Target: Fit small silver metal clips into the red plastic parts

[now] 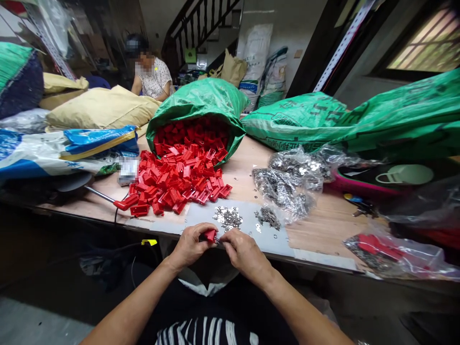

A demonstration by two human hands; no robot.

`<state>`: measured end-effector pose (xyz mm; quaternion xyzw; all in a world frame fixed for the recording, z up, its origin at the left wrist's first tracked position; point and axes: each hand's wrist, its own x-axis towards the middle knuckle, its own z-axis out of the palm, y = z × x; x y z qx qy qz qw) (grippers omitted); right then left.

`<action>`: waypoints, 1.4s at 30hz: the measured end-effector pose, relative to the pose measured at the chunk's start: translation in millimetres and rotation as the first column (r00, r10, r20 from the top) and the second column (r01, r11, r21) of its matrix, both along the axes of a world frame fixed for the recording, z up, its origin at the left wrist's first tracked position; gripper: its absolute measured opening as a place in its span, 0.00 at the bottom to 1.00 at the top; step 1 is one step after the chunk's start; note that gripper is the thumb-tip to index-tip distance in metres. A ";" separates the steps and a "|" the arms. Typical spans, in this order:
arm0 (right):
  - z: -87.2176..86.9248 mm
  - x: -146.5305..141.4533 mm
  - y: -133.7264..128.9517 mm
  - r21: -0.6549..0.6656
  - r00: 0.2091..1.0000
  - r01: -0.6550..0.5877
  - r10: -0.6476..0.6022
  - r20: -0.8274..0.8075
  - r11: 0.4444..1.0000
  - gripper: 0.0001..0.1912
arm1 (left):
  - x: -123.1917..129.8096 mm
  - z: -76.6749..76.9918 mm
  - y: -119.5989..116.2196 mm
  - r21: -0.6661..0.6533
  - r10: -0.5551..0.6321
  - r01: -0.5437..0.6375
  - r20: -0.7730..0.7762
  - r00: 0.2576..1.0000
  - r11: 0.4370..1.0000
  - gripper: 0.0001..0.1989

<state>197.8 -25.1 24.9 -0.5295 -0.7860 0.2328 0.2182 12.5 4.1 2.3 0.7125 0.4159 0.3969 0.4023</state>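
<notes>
My left hand [190, 246] is closed around a small red plastic housing [210, 235] just over the table's front edge. My right hand [245, 250] meets it from the right, thumb and fingertips pinched on a small metal piece [217, 240] at the housing's end. How far that piece sits inside the housing cannot be made out. Just beyond my hands, a pile of shiny flat metal pieces [228, 218] and a darker pile of small metal parts [269, 218] lie on a grey sheet [201, 212]. Many similar red housings [176, 177] spill from a green sack [206, 98].
Clear bags of metal parts [283, 191] lie to the right, near a pink basket [362, 184] with a pale green lid-like item [406, 174]. A red-handled tool [125, 202] rests at the left. Green sacks [305, 120] line the back; a person [153, 72] sits behind the table.
</notes>
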 end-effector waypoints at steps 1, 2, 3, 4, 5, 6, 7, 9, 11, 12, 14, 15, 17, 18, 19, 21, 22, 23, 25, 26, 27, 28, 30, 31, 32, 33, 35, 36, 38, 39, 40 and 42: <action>0.5 -1.8 -0.3 -0.004 1.000 0.013 -0.013 0.004 1.000 0.09 | 0.0 -0.5 0.0 -0.009 0.003 -0.003 0.007 1.000 1.000 0.14; 0.9 -3.6 -0.4 -0.007 1.000 0.025 -0.025 0.007 1.000 0.09 | 0.1 -0.9 0.1 -0.019 0.005 -0.005 0.013 1.000 1.000 0.14; 1.1 -5.2 -0.3 -0.010 0.999 0.036 -0.036 0.011 0.999 0.08 | 0.2 -1.2 0.1 -0.028 0.007 -0.006 0.017 1.000 1.000 0.14; 1.2 -6.3 0.0 -0.012 0.999 0.044 -0.044 0.014 0.999 0.08 | 0.3 -1.3 0.0 -0.034 0.009 -0.009 0.020 1.000 0.999 0.14; 1.3 -6.9 0.5 -0.013 0.999 0.045 -0.044 0.016 0.999 0.08 | 0.7 -1.3 -0.3 -0.037 0.015 -0.014 0.021 1.000 0.999 0.14; 1.4 -6.9 1.1 -0.017 0.999 0.036 -0.035 0.018 0.999 0.08 | 1.2 -1.1 -0.8 -0.038 0.023 -0.022 0.022 0.999 0.999 0.14; 1.7 -6.2 1.7 -0.023 0.999 0.024 -0.024 0.022 0.999 0.08 | 2.0 -0.6 -1.8 -0.037 0.035 -0.034 0.024 0.999 0.999 0.14; 2.9 -2.7 2.3 -0.037 1.000 -0.004 0.005 0.018 0.999 0.08 | 3.8 0.7 -5.7 -0.035 0.066 -0.065 0.027 0.997 0.997 0.14; 4.8 3.1 1.4 -0.034 0.999 -0.038 0.037 -0.031 0.999 0.10 | 6.0 2.8 -12.2 -0.045 0.111 -0.109 0.041 0.993 0.993 0.13; 5.9 6.5 0.3 -0.020 0.996 -0.053 0.052 -0.075 0.998 0.10 | 7.2 4.2 -16.4 -0.063 0.138 -0.134 0.060 0.989 0.989 0.12; 7.7 13.4 -2.8 -0.004 0.982 -0.064 0.062 -0.180 0.998 0.11 | 9.6 8.2 -25.6 -0.141 0.201 -0.180 0.149 0.968 0.974 0.12; 8.6 16.3 -4.8 -0.016 0.973 -0.061 0.055 -0.225 0.998 0.10 | 10.9 10.9 -30.3 -0.212 0.234 -0.187 0.224 0.946 0.959 0.13; 10.5 19.9 -9.0 -0.076 0.957 -0.064 0.039 -0.286 0.995 0.09 | 13.3 17.1 -39.0 -0.410 0.295 -0.108 0.425 0.856 0.906 0.12; 11.8 20.1 -11.1 -0.108 0.950 -0.078 0.041 -0.308 0.991 0.09 | 14.4 20.2 -42.7 -0.507 0.324 -0.012 0.531 0.783 0.862 0.09; 13.5 19.1 -13.3 -0.132 0.943 -0.103 0.055 -0.328 0.986 0.09 | 15.2 22.9 -46.0 -0.578 0.350 0.106 0.620 0.702 0.810 0.07; 17.9 14.6 -17.1 -0.152 0.932 -0.156 0.095 -0.350 0.976 0.14 | 16.3 26.6 -51.2 -0.633 0.408 0.314 0.729 0.550 0.707 0.07; 20.5 11.6 -18.7 -0.157 0.932 -0.173 0.110 -0.345 0.972 0.16 | 16.6 27.4 -53.2 -0.639 0.438 0.379 0.751 0.494 0.669 0.07; 23.1 8.5 -19.9 -0.162 0.936 -0.183 0.122 -0.330 0.970 0.18 | 16.9 27.6 -54.8 -0.645 0.469 0.417 0.758 0.453 0.641 0.06; 28.1 3.2 -21.4 -0.162 0.949 -0.191 0.139 -0.284 0.968 0.19 | 17.6 27.2 -57.1 -0.664 0.533 0.440 0.748 0.395 0.604 0.04; 30.1 1.3 -21.8 -0.155 0.954 -0.191 0.146 -0.262 0.969 0.19 | 18.1 27.0 -57.9 -0.673 0.561 0.445 0.739 0.373 0.591 0.04; 31.8 -0.1 -22.0 -0.144 0.957 -0.191 0.152 -0.247 0.971 0.18 | 18.6 27.1 -58.4 -0.678 0.583 0.450 0.732 0.352 0.581 0.05; 33.0 -1.1 -22.1 -0.133 0.958 -0.193 0.157 -0.238 0.972 0.17 | 19.3 27.4 -58.8 -0.680 0.600 0.457 0.728 0.331 0.573 0.06; 33.8 -2.3 -22.3 -0.115 0.959 -0.196 0.167 -0.228 0.974 0.16 | 20.7 28.7 -59.3 -0.675 0.624 0.478 0.725 0.292 0.561 0.09; 33.3 -2.8 -22.5 -0.108 0.959 -0.196 0.168 -0.226 0.975 0.16 | 21.5 29.5 -59.6 -0.671 0.632 0.489 0.724 0.275 0.557 0.10; 32.2 -3.3 -22.6 -0.102 0.961 -0.193 0.167 -0.222 0.976 0.16 | 22.2 30.1 -59.9 -0.667 0.639 0.498 0.724 0.260 0.554 0.11; 30.6 -4.1 -22.8 -0.092 0.963 -0.185 0.161 -0.215 0.978 0.16 | 22.9 30.4 -60.4 -0.663 0.644 0.504 0.725 0.245 0.554 0.12; 26.6 -6.1 -22.9 -0.066 0.967 -0.157 0.141 -0.210 0.985 0.16 | 24.3 30.4 -61.8 -0.659 0.652 0.503 0.724 0.225 0.559 0.12; 24.5 -7.3 -22.7 -0.057 0.967 -0.144 0.128 -0.222 0.988 0.15 | 25.0 30.1 -62.5 -0.660 0.653 0.497 0.724 0.222 0.563 0.12; 20.9 -9.6 -21.9 -0.059 0.957 -0.121 0.101 -0.273 0.991 0.16 | 26.0 28.8 -63.6 -0.663 0.648 0.486 0.726 0.230 0.569 0.11; 19.6 -10.5 -21.3 -0.069 0.948 -0.115 0.089 -0.305 0.991 0.16 | 26.2 28.0 -63.8 -0.664 0.645 0.481 0.727 0.236 0.572 0.11; 18.6 -11.1 -20.7 -0.085 0.939 -0.113 0.079 -0.334 0.990 0.16 | 26.1 27.0 -63.8 -0.665 0.642 0.477 0.728 0.241 0.575 0.11; 17.2 -11.7 -19.9 -0.133 0.925 -0.123 0.065 -0.375 0.983 0.16 | 24.9 25.0 -63.4 -0.671 0.648 0.467 0.723 0.241 0.576 0.10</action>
